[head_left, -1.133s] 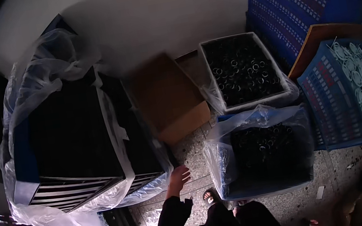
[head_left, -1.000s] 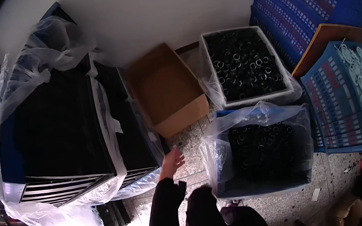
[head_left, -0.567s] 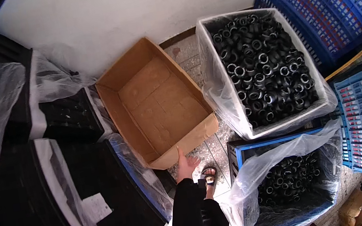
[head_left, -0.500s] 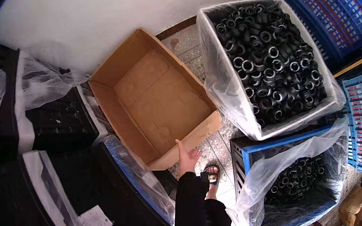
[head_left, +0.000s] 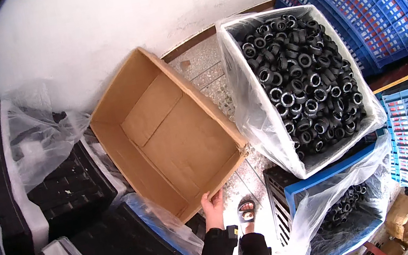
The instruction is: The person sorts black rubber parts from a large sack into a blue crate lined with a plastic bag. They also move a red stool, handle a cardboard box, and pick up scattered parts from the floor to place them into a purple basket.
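Note:
An empty brown cardboard box [head_left: 159,118], open at the top, lies at an angle in the middle of the view. At its near edge is my left hand [head_left: 213,211], its thumb and fingers closed on the cardboard rim. Part of the fingers is hidden by the hand itself. A black band with a small yellow mark sits at that wrist, below a dark sleeve. My right hand is out of view. To the right of the box stands a white plastic-lined crate [head_left: 305,169] filled with black ring-shaped parts [head_left: 309,77].
Nearer on the right is a blue-rimmed, plastic-lined crate [head_left: 300,185] with fewer black rings. Black crates [head_left: 65,186] with clear plastic film line the left. Blue lattice crates [head_left: 356,4] stand far right. My sandalled foot [head_left: 247,209] is on the floor. A white wall closes the back.
My left hand has gone from spread fingers at the box's near edge to a closed grip on it. The whole view has shifted, and the box appears turned slightly and nearer.

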### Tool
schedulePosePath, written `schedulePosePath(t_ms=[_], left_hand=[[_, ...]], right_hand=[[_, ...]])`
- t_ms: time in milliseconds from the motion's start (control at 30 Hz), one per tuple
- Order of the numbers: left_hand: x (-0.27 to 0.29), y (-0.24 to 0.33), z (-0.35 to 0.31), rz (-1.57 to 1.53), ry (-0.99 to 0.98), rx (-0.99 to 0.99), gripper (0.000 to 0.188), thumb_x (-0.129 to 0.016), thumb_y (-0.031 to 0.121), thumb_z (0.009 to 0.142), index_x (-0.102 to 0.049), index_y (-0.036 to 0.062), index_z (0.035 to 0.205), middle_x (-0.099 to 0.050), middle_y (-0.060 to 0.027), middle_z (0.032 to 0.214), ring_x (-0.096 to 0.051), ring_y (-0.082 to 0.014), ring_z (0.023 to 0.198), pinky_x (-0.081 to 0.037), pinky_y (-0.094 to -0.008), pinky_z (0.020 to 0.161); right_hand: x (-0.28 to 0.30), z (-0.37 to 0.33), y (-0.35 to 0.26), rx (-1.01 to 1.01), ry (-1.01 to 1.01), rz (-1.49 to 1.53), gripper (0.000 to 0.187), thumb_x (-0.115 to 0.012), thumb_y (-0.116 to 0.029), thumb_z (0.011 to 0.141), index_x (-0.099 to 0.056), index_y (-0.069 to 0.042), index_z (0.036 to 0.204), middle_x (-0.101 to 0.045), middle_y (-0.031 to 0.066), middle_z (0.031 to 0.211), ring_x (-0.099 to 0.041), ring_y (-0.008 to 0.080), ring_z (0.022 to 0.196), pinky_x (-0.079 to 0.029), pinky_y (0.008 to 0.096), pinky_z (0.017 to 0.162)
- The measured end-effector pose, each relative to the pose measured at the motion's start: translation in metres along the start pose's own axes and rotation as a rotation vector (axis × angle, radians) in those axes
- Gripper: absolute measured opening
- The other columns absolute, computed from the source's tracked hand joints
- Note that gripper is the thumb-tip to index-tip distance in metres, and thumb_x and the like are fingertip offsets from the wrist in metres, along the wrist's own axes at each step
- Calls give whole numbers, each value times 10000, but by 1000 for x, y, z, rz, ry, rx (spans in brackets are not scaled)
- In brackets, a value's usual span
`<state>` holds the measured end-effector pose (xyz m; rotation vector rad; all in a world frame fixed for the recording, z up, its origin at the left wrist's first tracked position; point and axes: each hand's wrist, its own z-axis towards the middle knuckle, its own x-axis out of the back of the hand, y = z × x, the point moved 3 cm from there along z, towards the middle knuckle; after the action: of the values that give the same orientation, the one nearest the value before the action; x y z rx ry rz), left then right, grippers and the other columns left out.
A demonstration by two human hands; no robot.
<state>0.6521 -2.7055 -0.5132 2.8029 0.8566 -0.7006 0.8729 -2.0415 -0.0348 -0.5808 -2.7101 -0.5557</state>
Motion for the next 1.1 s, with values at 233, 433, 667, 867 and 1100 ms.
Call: schedulePosePath(t_ms=[233,433,667,867,1100], left_hand=[[-48,7,-97,143,-10,56,277,-429,-27,775,-459,-107,1039,-522,-241,1077,-522,-361,1029,-444,-518,904],[-75,12,-176,75,-10,82,331,-397,-2,805,-387,-169,1091,-447,-301,1154,-468,-423,1076,-426,-524,927],[-135,-23,-256,191,-113,157,348,-344,53,858,-359,-157,1135,-429,-299,1186,-435,-410,1127,-418,-501,944],[-145,-39,-294,145,-138,233,367,-309,103,893,-353,-152,1154,-425,-308,1192,-430,-425,1127,-411,-509,944],[-156,-61,-329,94,-78,196,490,-317,189,913,-228,-159,1247,-256,-347,1288,-278,-481,1198,-325,-551,987]], right_hand=[[-59,0,34,83,49,-37,394,-516,-366,864,-541,-100,1154,-586,178,1035,-568,313,916,-445,410,775],[-118,112,181,-53,-74,364,465,-491,-406,869,-446,-151,1255,-607,153,1005,-614,256,749,-506,396,632],[-71,24,0,16,-126,667,421,-504,-321,875,-447,-131,1247,-578,114,1077,-606,226,829,-508,368,665],[-54,31,-10,243,-119,587,441,-496,-332,880,-411,-158,1277,-602,83,1063,-601,194,898,-491,328,719],[-62,110,21,179,-226,867,426,-514,-286,876,-414,-197,1280,-612,76,1033,-602,166,898,-504,335,696]])
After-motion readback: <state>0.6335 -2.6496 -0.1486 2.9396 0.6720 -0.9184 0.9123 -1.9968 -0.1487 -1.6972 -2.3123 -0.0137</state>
